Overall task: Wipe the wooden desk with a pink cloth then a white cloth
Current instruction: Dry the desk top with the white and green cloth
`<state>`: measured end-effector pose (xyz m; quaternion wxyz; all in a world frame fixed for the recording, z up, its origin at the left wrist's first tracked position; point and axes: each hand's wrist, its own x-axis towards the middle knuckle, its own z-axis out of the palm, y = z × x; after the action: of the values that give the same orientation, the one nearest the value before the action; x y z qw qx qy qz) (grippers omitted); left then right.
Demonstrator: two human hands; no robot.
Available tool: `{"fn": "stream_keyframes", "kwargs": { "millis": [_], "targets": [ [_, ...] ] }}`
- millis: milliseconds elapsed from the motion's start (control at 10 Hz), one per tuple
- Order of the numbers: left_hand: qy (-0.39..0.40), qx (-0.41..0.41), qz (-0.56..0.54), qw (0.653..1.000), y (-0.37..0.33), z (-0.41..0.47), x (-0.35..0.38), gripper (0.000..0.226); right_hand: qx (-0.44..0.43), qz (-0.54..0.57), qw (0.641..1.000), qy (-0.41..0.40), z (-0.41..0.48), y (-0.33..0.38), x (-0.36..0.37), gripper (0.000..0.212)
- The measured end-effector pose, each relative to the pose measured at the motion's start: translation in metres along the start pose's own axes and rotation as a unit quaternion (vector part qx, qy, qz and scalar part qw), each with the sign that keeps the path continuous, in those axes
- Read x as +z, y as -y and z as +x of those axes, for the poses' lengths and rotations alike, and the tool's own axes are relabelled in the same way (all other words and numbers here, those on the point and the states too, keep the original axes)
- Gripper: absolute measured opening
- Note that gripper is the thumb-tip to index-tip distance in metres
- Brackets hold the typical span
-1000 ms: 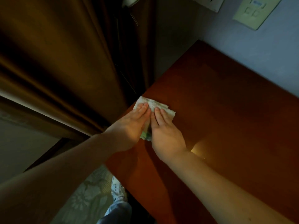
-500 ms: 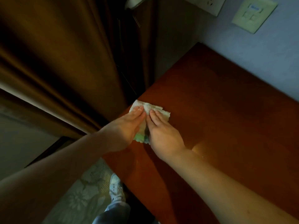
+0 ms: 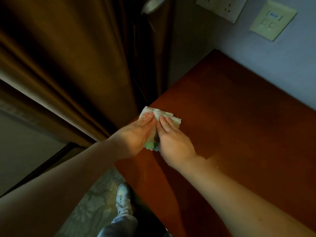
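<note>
Pressing small white cloth (image 3: 168,115), frame centre, onto reddish wooden desk (image 3: 239,134): left hand (image 3: 136,134) and right hand (image 3: 172,139) both flat, uncurled. I judge it soft, light; pin under palms.

Crumpled white cloth (image 3: 169,117) at wooden desk (image 3: 239,134) edge

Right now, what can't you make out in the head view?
All head view.
White cloth: middle hidden under the left hand and right hand; green patch at near edge unclear.
Wooden desk: cut off by right and bottom edges.
Wall socket: cut by top edge.
Switch plate: label too small to read.
</note>
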<state>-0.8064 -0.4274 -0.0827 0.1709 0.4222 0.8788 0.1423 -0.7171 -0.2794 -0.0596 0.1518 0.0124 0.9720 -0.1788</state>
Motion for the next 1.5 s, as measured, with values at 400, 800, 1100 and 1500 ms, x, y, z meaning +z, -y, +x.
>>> {"fn": "stream_keyframes", "kwargs": {
  "millis": [400,800,1100,1500],
  "targets": [
    [-0.054,-0.009,-0.02,0.998,-0.008,-0.02,-0.002,0.058,-0.03,-0.005,0.998,-0.05,0.008,-0.001,0.012,0.063],
    [-0.006,0.046,0.075,0.996,0.013,-0.003,-0.004,0.059,-0.053,-0.031,0.996,-0.065,0.009,-0.015,0.011,0.063],
    [-0.081,0.018,0.062,0.995,0.004,-0.03,0.015,0.051,-0.013,-0.078,0.995,-0.064,-0.003,0.006,0.025,0.06],
    [-0.065,-0.021,0.043,0.997,-0.001,-0.02,0.003,0.051,0.037,-0.047,0.997,-0.053,0.009,0.023,0.019,0.069]
  ]
}}
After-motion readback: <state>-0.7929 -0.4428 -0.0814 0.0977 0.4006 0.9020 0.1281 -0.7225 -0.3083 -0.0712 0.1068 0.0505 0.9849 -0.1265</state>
